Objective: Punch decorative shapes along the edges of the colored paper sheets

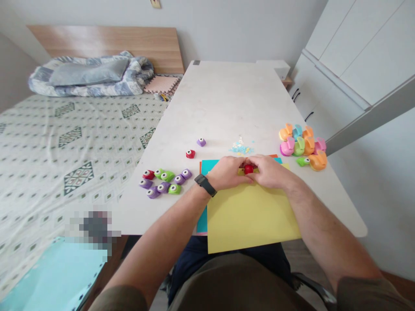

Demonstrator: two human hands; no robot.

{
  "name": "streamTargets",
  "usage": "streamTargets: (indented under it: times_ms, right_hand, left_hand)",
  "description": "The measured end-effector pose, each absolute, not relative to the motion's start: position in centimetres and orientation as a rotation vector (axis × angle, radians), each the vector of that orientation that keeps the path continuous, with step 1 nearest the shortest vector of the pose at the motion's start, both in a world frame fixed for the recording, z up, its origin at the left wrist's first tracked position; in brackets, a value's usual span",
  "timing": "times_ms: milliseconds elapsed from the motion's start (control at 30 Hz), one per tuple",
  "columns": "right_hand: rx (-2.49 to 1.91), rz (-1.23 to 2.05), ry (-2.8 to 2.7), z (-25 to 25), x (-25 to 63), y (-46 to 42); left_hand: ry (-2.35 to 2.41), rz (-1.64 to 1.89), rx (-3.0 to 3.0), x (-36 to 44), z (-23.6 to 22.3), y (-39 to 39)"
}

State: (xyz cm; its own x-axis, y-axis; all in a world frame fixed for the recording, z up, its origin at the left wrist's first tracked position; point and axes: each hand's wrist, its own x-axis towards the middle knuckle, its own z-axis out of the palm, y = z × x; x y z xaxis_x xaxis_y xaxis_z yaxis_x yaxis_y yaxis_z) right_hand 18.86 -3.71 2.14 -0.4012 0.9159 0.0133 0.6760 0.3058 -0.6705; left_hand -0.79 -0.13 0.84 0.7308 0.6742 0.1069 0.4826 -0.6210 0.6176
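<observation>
Between my two hands is a small red craft punch (248, 169), at the far edge of a yellow paper sheet (253, 216). My left hand (227, 172), with a black watch at the wrist, curls its fingers around the punch's left side. From the right, my right hand (270, 171) closes its fingers on the same punch. Under the yellow sheet lies blue paper (202, 220), with an orange edge showing behind. Just beyond my hands is a scatter of tiny blue, white and yellow paper bits (241, 148). My fingers partly hide the punch.
Several small purple, green and red punches (164, 187) cluster at left; a red punch (190, 154) and a purple punch (201, 142) stand apart. Larger colourful punches (303, 147) group at right. A bed (106, 121) adjoins the white table (227, 95) on the left.
</observation>
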Motion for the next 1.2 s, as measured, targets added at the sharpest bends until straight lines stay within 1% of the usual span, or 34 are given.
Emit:
streamTargets:
  times_ms: [300,467,767,1200]
  right_hand:
    - [-1.391,0.744,-2.235,2.6,18.8,-4.0]
    - [-1.377,0.796,-2.243,2.8,19.1,-4.0]
    - [-1.420,0.733,-2.223,2.8,19.8,-4.0]
    - [-1.418,0.763,-2.184,2.3,19.7,-3.8]
  left_hand:
    - [0.864,0.514,2.423,-1.2,0.4,-0.2]
    - [0.876,0.492,2.412,-1.9,0.7,-0.3]
    - [0.989,0.435,2.373,-2.8,0.3,-0.2]
    - [1.000,0.450,2.369,-2.8,0.2,-0.3]
